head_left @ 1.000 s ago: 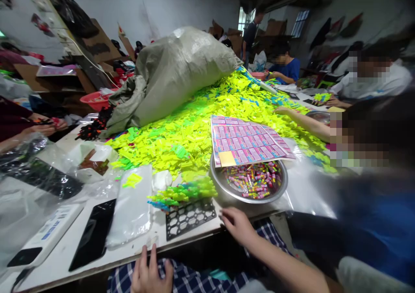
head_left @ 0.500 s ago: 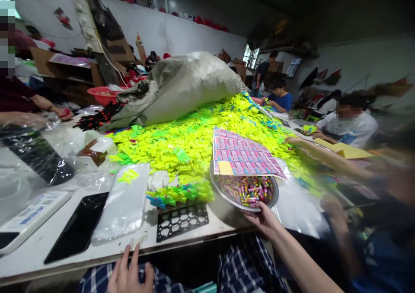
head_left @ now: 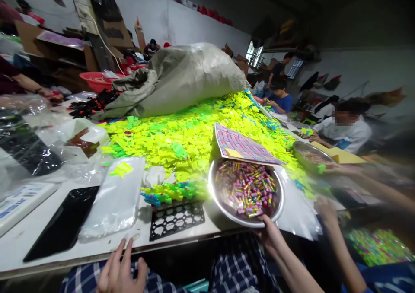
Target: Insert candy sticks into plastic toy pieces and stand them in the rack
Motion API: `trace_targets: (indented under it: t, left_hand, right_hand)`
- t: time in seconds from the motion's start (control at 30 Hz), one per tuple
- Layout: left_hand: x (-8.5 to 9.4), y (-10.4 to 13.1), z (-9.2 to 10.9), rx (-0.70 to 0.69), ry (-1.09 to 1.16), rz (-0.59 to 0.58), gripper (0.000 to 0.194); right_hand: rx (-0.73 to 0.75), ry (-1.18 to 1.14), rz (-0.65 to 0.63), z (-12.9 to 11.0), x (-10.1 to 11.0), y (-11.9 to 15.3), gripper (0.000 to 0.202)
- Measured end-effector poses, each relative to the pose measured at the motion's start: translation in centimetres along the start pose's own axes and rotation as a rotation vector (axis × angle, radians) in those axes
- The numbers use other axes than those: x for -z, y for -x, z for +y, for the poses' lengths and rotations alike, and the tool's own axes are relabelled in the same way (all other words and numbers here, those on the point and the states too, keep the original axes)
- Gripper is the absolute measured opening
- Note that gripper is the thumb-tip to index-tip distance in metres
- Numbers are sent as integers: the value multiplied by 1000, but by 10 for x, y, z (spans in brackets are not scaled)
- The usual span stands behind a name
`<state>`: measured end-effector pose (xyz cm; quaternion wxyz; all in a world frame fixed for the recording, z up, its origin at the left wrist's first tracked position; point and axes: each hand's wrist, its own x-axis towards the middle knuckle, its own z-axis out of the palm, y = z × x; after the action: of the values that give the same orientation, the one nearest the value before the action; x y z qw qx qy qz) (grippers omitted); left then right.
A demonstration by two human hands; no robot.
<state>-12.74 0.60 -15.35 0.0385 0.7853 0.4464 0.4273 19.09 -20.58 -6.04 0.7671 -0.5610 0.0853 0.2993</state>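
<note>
My right hand (head_left: 270, 234) grips the near rim of a metal bowl (head_left: 213, 198), thumb over the edge. Many small pink and yellow printed tubes (head_left: 249, 189) lie inside it. A sheet of pink and blue printed labels (head_left: 248, 144) leans over the bowl's far side, with a yellow paper piece on it. My left hand (head_left: 121, 269) rests at the table's front edge, fingers spread, holding nothing. Beside the bowl, a black perforated plate (head_left: 177, 220) lies under a row of yellow, green and blue plastic pieces (head_left: 175, 192).
A heap of neon-yellow plastic pieces (head_left: 162, 139) spreads behind, under a large grey sack (head_left: 194, 79). Clear plastic bags (head_left: 112, 211), a black flat slab (head_left: 61, 224) and a white device (head_left: 24, 206) lie left. At right, a co-worker's arm (head_left: 372, 183) reaches to another metal bowl (head_left: 301, 152).
The bowl has come nearer to me in my right hand, and more of the tubes show below the label sheet. My left hand stays at the table edge. The view has shifted slightly.
</note>
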Motion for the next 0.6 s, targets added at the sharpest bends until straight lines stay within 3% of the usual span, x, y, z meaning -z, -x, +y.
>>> trace_targets:
  t: [0.3,0.5,0.6]
  left_hand:
    - [0,-3,1,3,-25,-51,56]
    - [-2,-6,-3,-27,-30,-9,59]
    - [-2,-7,-5,-35,-48,15,57]
  right_hand:
    - [-104,46,1,-12,7,-7,12]
    - [-130,54,-43,-2,-7,-22,19]
    - [-184,182,-104,-13,2,-21,25]
